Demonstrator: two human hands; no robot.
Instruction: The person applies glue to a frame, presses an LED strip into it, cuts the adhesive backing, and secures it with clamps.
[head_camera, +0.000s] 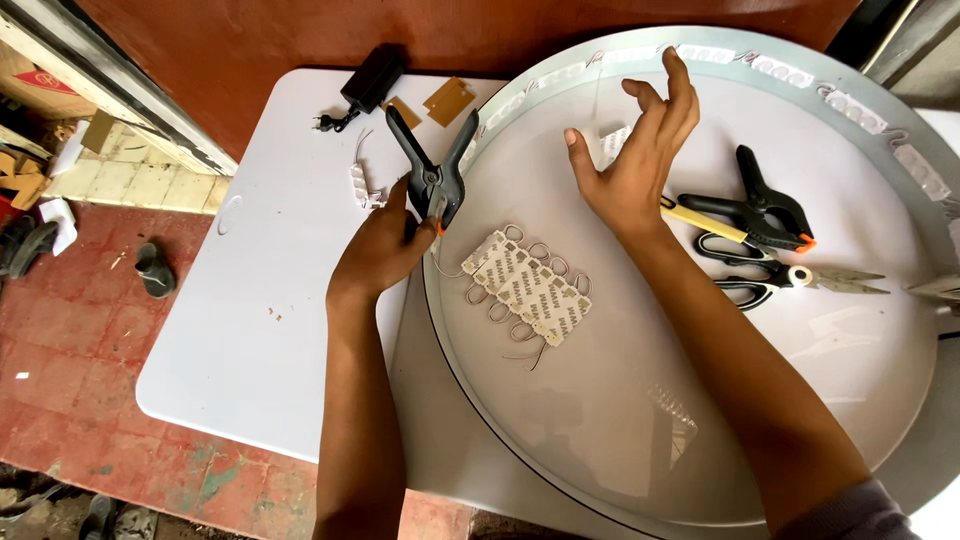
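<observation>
While the left hand (385, 240) grips it, the black spring clamp (432, 170) stands splayed.

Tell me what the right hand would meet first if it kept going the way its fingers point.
The right hand points up the picture toward the round tray's far rim, so it would likely meet the strip of LED modules lining that rim first; height above the tray is unclear.

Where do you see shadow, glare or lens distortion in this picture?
Head view: soft daylight, no harsh glare; faint shadows of the arms fall on the round panel; the wide lens bends the table edges; the raised right hand and the clamp look sharp.
</observation>
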